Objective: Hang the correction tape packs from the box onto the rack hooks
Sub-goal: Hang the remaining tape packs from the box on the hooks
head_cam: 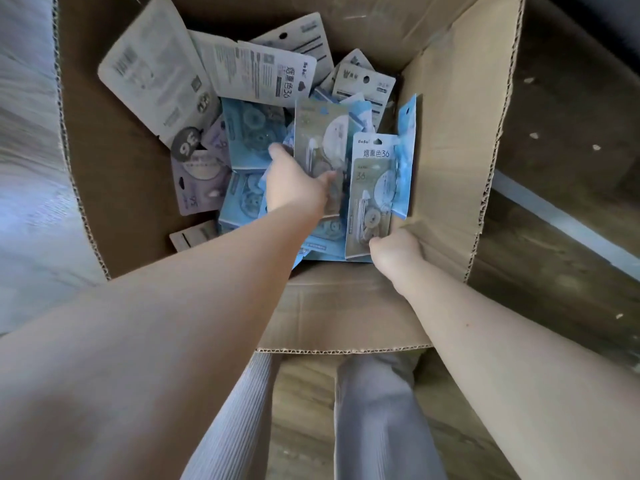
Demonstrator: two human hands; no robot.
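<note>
We grip one pack (320, 140) with the left hand (294, 181) and another pack (372, 195) with the right hand (394, 251); loose packs (207, 178) crowd the box (446, 133) from 9 to 12 o'clock.

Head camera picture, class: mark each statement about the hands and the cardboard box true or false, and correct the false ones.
1. Both hands reach into the cardboard box. True.
2. The left hand grips a pack. True.
3. The right hand is empty. False: it holds a blue pack by its lower edge.
4. Every pack in the box is purple. False: most are blue or grey, and purple packs lie at the left.
5. A rack hook is visible. False: none is in view.
</note>
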